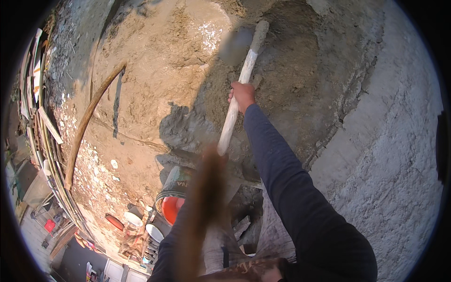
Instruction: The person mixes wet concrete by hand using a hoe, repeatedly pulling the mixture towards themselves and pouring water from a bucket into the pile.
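My right hand (243, 95) is closed round a pale, long wooden handle (231, 120) about midway along its visible length. Mud coats the handle's far end, which meets the wet brown mud (291, 75); no tool head can be made out clearly there. Beside that end is a smooth, blurred grey patch (236, 47). Lower on the handle, my left hand (222, 159) seems to grip it, though a blurred brown shape (204, 202) close to the camera covers most of that hand. This shape lines up roughly with the handle.
A curved wooden pole (89, 120) rises over the ground on the left. Near my legs stands a bucket with a red inside (168, 210). White dishes (154, 232) and clutter lie lower left, with long poles (43, 117) beyond. Rough pale concrete (376, 164) spans the right.
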A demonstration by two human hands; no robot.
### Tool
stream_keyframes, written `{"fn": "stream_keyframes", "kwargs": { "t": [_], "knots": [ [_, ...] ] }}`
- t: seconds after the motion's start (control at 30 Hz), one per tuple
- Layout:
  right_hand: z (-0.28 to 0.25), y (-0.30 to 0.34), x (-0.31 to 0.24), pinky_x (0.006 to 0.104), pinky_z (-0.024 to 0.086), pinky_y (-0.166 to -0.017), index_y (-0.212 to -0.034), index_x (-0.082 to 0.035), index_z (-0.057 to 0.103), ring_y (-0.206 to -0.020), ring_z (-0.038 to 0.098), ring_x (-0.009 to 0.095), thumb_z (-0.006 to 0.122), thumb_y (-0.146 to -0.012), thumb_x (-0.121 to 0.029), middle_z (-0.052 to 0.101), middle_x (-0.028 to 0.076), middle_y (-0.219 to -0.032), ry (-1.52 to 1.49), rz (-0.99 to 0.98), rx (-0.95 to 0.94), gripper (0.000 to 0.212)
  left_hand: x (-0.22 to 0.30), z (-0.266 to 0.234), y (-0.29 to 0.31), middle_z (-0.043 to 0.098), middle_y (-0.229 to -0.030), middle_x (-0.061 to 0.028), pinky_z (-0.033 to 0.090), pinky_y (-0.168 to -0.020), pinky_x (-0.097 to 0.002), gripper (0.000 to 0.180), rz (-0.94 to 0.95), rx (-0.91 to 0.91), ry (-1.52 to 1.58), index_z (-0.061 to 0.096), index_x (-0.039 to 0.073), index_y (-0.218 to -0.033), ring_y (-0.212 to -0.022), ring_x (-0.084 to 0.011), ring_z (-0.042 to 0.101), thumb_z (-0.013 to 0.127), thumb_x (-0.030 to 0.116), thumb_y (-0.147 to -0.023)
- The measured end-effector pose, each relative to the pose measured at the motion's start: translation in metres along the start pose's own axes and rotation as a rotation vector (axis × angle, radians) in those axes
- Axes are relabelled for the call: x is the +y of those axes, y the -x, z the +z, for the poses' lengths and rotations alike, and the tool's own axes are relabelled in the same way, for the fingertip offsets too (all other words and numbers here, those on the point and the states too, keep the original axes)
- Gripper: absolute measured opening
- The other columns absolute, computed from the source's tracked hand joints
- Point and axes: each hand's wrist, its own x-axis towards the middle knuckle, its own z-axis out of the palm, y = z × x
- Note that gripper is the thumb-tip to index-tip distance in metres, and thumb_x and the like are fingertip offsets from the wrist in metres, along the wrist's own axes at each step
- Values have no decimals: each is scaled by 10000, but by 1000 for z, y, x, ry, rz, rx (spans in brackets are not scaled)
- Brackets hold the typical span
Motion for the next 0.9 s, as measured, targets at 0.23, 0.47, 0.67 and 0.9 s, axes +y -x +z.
{"fn": "stream_keyframes", "kwargs": {
  "t": [0.23, 0.47, 0.67, 0.9],
  "knots": [
    [1, 124, 90, 342, 472, -395, -1039, 11, 453, -466, 549, 166, 625, -841, -109, 541, 90, -672, 177, 141, 25, 289, -78, 36, 138, 686, -969, -224, 526, -815, -464, 397, -80, 5, 1, 608, 72, -1115, -938, -399, 668, 712, 295, -803],
    [-66, 37, 41, 328, 484, -500, -904, -32, 539, -545, 511, 135, 587, -895, -164, 507, 19, -675, 420, 115, 12, 141, 9, 75, 93, 679, -962, -236, 526, -816, -454, 366, -58, -177, 309, 586, 73, -1113, -927, -401, 667, 686, 253, -811],
    [-130, 122, 115, 325, 467, -456, -859, -75, 529, -517, 487, 140, 614, -881, -181, 486, 17, -666, 424, 277, 140, 138, -92, 70, 213, 594, -1218, -213, 435, -991, -448, 661, -31, -233, 348, 539, 109, -1283, -1166, -408, 552, 736, 503, -790],
    [-111, 74, 102, 344, 476, -500, -903, -56, 502, -559, 497, 151, 602, -896, -191, 488, 30, -699, 552, 289, 163, 168, -386, -20, 274, 560, -1251, -175, 439, -973, -464, 778, -1033, 884, -26, 491, 76, -1312, -1157, -358, 550, 820, 418, -696]
  ]
}}
